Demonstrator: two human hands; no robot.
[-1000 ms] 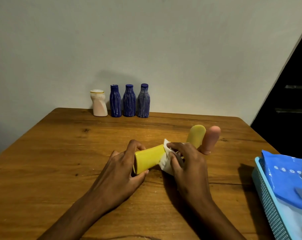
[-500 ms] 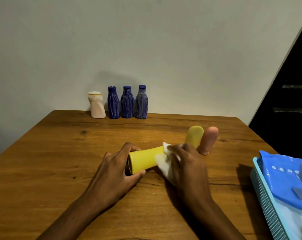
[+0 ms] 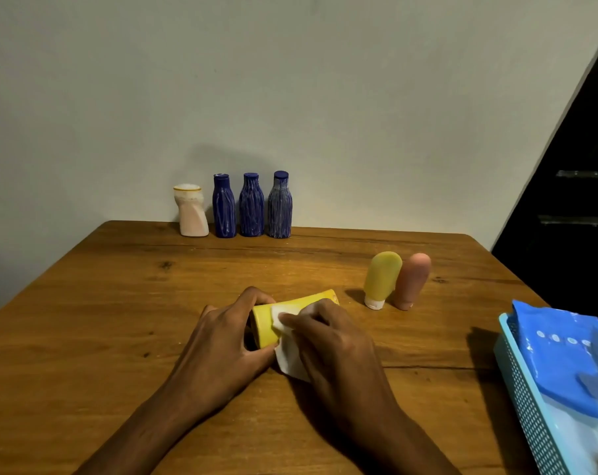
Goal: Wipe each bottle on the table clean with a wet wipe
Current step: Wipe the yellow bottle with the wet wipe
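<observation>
Head view, looking down on a wooden table (image 3: 119, 320). Left hand (image 3: 222, 341) grips the near end of a yellow bottle (image 3: 311, 301) lying on its side; fingers curled over the top of that end, thumb under it. Right hand (image 3: 332, 341) just beside it, fingers bent and pinching a white wet wipe (image 3: 287, 354) against the bottle's body. The wipe drapes from under the right fingertips down to the tabletop, between the two thumbs. Bottle's far end pokes out beyond the right knuckles, pointing away and to the right.

Beyond the right fingers, further right and apart from them: a yellow tube (image 3: 381, 279) standing cap-down on a white cap, and a pink tube (image 3: 412, 281) touching it on its right side, also upright.

Well beyond the left fingertips, at the table's far edge against the wall (image 3: 290, 80): a row of four upright bottles. A whitish-pink bottle (image 3: 191, 212) on the left, then three dark blue streaked bottles (image 3: 251, 205) close together.

Far right of the right hand, at the table edge: a light blue mesh basket (image 3: 523, 382) holding a blue wipes pack (image 3: 564, 351). Cut off by the frame edge.
</observation>
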